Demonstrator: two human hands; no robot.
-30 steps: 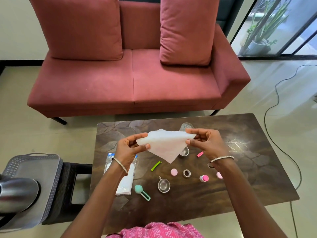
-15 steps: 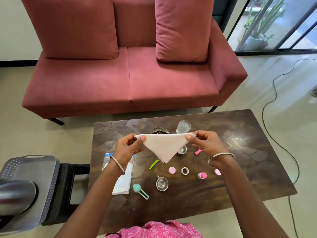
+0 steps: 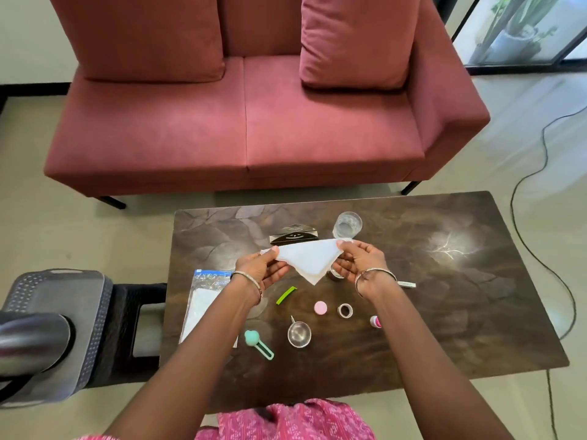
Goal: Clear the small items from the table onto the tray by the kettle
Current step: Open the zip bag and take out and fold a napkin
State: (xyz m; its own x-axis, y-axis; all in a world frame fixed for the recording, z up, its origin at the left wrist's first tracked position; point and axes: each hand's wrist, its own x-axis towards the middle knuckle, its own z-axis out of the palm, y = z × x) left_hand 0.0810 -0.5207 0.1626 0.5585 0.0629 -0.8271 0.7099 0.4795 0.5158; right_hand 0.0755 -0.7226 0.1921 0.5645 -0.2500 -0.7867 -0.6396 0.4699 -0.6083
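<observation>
Pinching a white napkin (image 3: 309, 260) by its upper corners, left hand (image 3: 259, 269) and right hand (image 3: 357, 263) half-hide a steel cup (image 3: 333, 275); print on the left-edge packet (image 3: 203, 300) is unreadable.

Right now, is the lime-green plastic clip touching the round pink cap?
Apart. The head view shows bare tabletop between the lime-green plastic clip and the round pink cap.

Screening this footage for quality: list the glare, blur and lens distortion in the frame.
Head view: a bright glare patch on the right half of the dark table; head view: the window at top right is washed out; head view: the kettle at the left edge is blurred; head view: wide-angle bending curves the sofa edges; the white cloth is sharp.
</observation>
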